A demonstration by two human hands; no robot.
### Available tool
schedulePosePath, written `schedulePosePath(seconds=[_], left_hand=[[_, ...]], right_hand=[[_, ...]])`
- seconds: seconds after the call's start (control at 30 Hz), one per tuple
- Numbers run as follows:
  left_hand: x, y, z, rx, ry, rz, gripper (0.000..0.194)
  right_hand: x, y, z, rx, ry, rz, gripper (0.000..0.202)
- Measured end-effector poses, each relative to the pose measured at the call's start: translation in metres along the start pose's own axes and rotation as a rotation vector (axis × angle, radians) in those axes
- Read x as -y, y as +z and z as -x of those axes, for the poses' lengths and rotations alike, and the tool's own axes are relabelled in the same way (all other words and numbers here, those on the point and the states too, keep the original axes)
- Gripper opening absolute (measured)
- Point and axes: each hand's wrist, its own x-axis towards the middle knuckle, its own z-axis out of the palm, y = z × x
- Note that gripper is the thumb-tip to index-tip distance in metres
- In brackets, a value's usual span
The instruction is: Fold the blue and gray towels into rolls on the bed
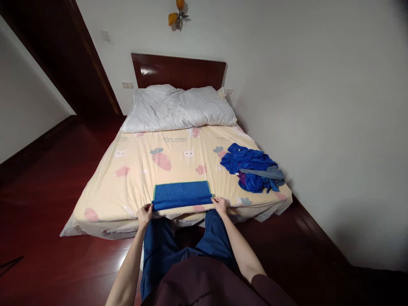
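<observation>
A blue towel [181,192] with a thin green edge lies spread near the foot of the bed, its near edge turned up in a narrow fold. My left hand [145,214] pinches the fold's left end, fingers closed. At the right end of the same fold, my right hand [219,205] grips the cloth between thumb and fingers. To the right, on the sheet, sits a crumpled pile of blue cloths [250,165] with grey and purple pieces in it.
The bed [105,182] has a pale yellow sheet printed with carrots and rabbits. A white folded quilt [178,108] rests against the dark wooden headboard [181,70]. A white wall [325,127] stands close on the right. Dark red floor [41,191] surrounds the bed.
</observation>
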Motion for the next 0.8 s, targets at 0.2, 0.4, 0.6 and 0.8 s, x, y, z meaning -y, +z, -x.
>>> schedulePosePath(seconds=[0.2,0.4,0.6,0.8], left_hand=[[0.0,0.002,-0.001,-0.007,0.013,-0.015,0.033],[-0.002,0.004,0.001,0.012,0.058,-0.03,0.03],[-0.008,-0.005,0.01,-0.033,0.219,-0.101,0.031],[-0.013,-0.022,0.019,0.142,0.587,-0.123,0.03]], right_hand=[[0.009,-0.002,-0.002,-0.009,0.033,0.056,0.057],[0.014,0.0,-0.009,-0.028,0.051,0.112,0.056],[0.022,0.006,-0.006,-0.123,0.041,0.126,0.026],[0.036,-0.008,0.006,-0.118,-0.277,0.115,0.036]])
